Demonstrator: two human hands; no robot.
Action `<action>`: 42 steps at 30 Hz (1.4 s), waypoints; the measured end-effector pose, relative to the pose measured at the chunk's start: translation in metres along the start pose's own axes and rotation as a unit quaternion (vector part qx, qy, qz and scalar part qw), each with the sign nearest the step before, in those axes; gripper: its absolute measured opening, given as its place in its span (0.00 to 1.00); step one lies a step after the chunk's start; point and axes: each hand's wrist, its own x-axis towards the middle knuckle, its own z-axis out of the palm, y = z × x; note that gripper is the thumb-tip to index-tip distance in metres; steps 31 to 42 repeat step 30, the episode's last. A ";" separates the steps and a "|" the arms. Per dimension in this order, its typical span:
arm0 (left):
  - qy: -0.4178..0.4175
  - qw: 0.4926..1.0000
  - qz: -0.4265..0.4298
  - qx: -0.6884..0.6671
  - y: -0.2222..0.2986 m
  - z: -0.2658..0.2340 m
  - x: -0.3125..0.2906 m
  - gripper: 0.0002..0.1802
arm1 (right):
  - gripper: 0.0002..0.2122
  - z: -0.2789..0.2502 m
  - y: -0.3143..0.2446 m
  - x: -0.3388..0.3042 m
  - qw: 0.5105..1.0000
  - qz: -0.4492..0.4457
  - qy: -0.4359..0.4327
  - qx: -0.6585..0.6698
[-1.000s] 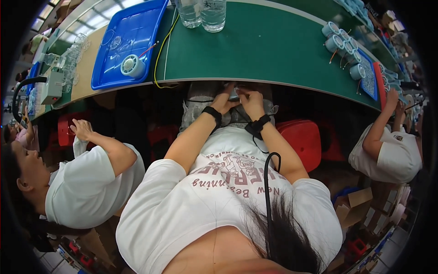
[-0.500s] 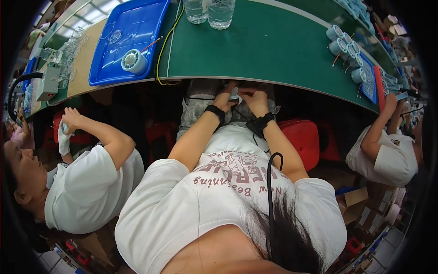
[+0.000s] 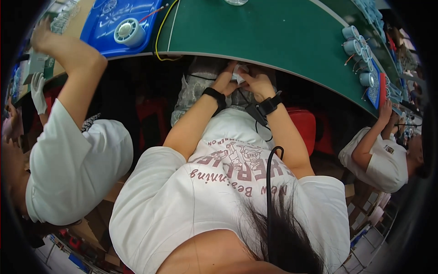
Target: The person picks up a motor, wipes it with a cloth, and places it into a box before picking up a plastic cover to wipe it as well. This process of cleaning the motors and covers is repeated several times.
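Below the near edge of the green table, over my lap, my left hand (image 3: 222,83) and my right hand (image 3: 259,86) are close together. Between them is a small, crumpled white piece (image 3: 238,74), soft-looking like cloth or paper. Fingers of both hands are bent and closed on it, though the table's shadow hides part of the fingertips. Each wrist wears a black band, and a dark cable hangs by the right one. Clear plastic wrapping (image 3: 194,86) covers my lap beneath the hands.
A blue tray (image 3: 98,34) on the table holds a round white fan-like unit (image 3: 129,33) with a red wire. Beside it runs a yellow cord (image 3: 158,43). Several pale blue round units (image 3: 352,47) stand at right. Co-workers sit on both sides; the left one's arm (image 3: 82,64) reaches across. A red stool (image 3: 302,128) is behind me.
The view has tilted, so the table sits higher. More of the white piece shows between my hands. The co-worker at left has raised an arm toward the table, a white glove on the other hand.
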 end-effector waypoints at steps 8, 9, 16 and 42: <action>-0.037 0.999 0.029 0.025 -0.001 -0.009 0.005 0.22 | 0.15 0.002 0.013 0.010 0.993 0.064 0.005 0.103; -0.033 0.998 0.028 0.034 -0.002 -0.009 0.005 0.22 | 0.15 0.005 0.012 0.009 0.993 0.068 0.004 0.100; 0.012 0.997 0.008 0.077 0.002 0.003 -0.004 0.22 | 0.17 0.012 0.011 0.006 0.990 0.027 0.041 0.131; -0.080 0.996 0.029 0.005 -0.015 -0.017 0.022 0.32 | 0.09 0.021 0.014 -0.012 0.802 -0.320 0.177 -0.473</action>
